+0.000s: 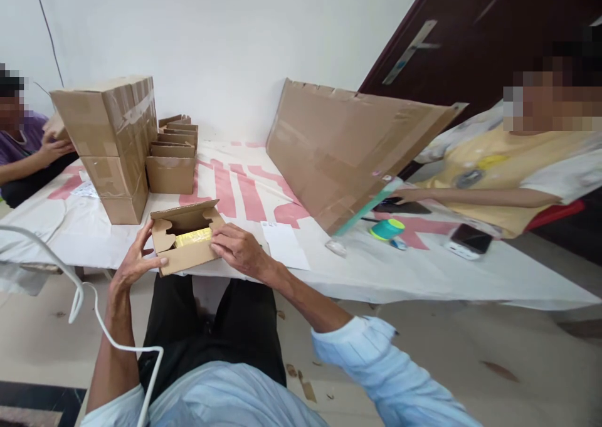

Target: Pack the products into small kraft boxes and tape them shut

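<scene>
A small open cardboard box point(188, 258) rests at the near edge of the table, lid flap raised. A shiny yellow-gold packet point(192, 236) lies inside it. My left hand point(134, 264) grips the box's left end, thumb on the front wall. My right hand point(237, 246) holds the right end, fingertips pressed at the rim beside the packet.
Taped cardboard cartons point(113, 145) are stacked at the left, with several small folded boxes point(172, 157) behind. A large flat cardboard sheet point(343, 151) leans at the right. A white paper point(285, 245), teal tape roll point(386, 229) and phone point(470, 239) lie on the table point(423, 270). Two other people sit left and right.
</scene>
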Motion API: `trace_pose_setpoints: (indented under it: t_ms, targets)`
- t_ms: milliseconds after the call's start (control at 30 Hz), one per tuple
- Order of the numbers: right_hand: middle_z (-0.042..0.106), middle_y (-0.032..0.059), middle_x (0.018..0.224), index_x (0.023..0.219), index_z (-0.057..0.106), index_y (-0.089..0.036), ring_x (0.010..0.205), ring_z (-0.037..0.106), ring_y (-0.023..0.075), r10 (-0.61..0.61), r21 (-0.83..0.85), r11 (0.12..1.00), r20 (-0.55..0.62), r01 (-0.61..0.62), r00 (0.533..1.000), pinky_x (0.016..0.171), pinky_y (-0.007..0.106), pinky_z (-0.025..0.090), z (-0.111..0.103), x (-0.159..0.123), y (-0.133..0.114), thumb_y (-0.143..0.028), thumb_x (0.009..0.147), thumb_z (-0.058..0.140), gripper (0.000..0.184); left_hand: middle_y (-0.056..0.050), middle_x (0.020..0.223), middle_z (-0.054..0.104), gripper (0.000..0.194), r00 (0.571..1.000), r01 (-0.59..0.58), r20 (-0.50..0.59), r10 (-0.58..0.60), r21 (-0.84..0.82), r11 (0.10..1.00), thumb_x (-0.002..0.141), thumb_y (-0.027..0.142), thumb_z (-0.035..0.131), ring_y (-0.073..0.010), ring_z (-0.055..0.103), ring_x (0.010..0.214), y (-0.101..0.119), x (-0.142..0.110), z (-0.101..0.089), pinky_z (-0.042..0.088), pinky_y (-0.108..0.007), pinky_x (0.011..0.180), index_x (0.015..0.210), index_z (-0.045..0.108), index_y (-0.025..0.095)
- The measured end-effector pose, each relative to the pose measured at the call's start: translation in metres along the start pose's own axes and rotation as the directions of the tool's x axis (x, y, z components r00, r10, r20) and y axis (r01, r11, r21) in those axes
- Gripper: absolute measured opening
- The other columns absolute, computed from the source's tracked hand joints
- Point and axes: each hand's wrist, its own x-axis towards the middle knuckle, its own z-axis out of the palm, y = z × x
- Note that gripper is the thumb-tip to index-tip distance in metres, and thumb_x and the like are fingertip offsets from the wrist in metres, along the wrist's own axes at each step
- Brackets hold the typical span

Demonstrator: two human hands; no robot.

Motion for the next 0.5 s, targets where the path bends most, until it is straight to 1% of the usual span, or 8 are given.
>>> trace_pose_setpoints:
  t_ms: [67,133,200,267,300,367,500]
  targets:
    - [0.075,0.0117,0.112,0.105,0.077,-0.02,0.107,0.068,0.0243,-0.013,0.012,1.0,0.093,0.012,0.996,0.096,0.038,0.055,0.0,0.019,0.009,-0.022,0.109,0.048,0.028,-0.016,0.176,0.035,0.126,1.0,-0.004,0.007,0.005,-0.015,1.0,0.067,0.056,0.096,-0.0498,0.033,0.161,0.001,0.001,0.0,0.048,-0.063,0.118,0.172,0.031,0.032]
    - [0.076,0.0121,0.116,0.109,0.077,-0.019,0.11,0.067,0.0249,-0.016,-0.005,1.0,0.222,0.018,0.975,0.099,0.039,0.053,0.001,0.038,0.017,-0.019,0.107,0.052,0.025,-0.016,0.176,0.035,0.127,1.0,0.003,0.014,-0.003,-0.02,1.0,0.066,0.056,0.096,-0.0501,0.032,0.161,0.002,0.002,0.0,0.048,-0.063,0.118,0.172,0.031,0.031]
    - [0.076,0.0124,0.117,0.109,0.078,-0.018,0.111,0.067,0.025,-0.003,-0.04,0.999,0.364,0.019,0.932,0.099,0.038,0.05,0.0,0.055,0.022,-0.017,0.104,0.056,0.022,-0.016,0.177,0.033,0.128,1.0,0.014,0.02,-0.013,-0.023,1.0,0.066,0.058,0.096,-0.0499,0.031,0.162,0.003,0.002,-0.001,0.047,-0.063,0.119,0.172,0.03,0.031]
    - [0.077,0.0121,0.115,0.109,0.078,-0.017,0.11,0.065,0.0246,0.023,-0.09,0.996,0.473,0.022,0.881,0.097,0.036,0.047,-0.003,0.068,0.022,-0.017,0.104,0.056,0.022,-0.017,0.178,0.03,0.129,1.0,0.018,0.025,-0.017,-0.03,0.999,0.066,0.059,0.095,-0.0495,0.03,0.162,0.003,0.002,-0.001,0.047,-0.064,0.12,0.172,0.029,0.03]
    - [0.076,0.0121,0.113,0.108,0.078,-0.016,0.11,0.064,0.0245,0.039,-0.125,0.992,0.508,0.029,0.86,0.096,0.036,0.046,-0.007,0.072,0.02,-0.017,0.104,0.056,0.022,-0.017,0.178,0.03,0.128,1.0,0.018,0.025,-0.017,-0.033,0.999,0.066,0.059,0.095,-0.0495,0.03,0.162,0.002,0.002,-0.001,0.046,-0.064,0.12,0.172,0.03,0.03]
    - [0.076,0.0127,0.112,0.106,0.078,-0.016,0.111,0.062,0.0255,0.072,-0.212,0.976,0.541,0.053,0.838,0.095,0.036,0.043,-0.016,0.077,0.017,-0.019,0.103,0.058,0.02,-0.017,0.177,0.032,0.127,1.0,0.014,0.027,-0.013,-0.038,0.999,0.067,0.059,0.095,-0.0496,0.03,0.162,0.0,0.003,-0.001,0.046,-0.064,0.12,0.172,0.03,0.03]
    - [0.076,0.0145,0.106,0.104,0.079,-0.016,0.11,0.061,0.0293,0.132,-0.39,0.914,0.544,0.11,0.829,0.093,0.039,0.042,-0.032,0.082,0.016,-0.023,0.094,0.071,0.014,-0.017,0.176,0.035,0.126,0.999,0.006,0.034,-0.005,-0.044,0.999,0.067,0.057,0.095,-0.0504,0.031,0.161,-0.006,0.005,-0.002,0.047,-0.063,0.118,0.172,0.031,0.031]
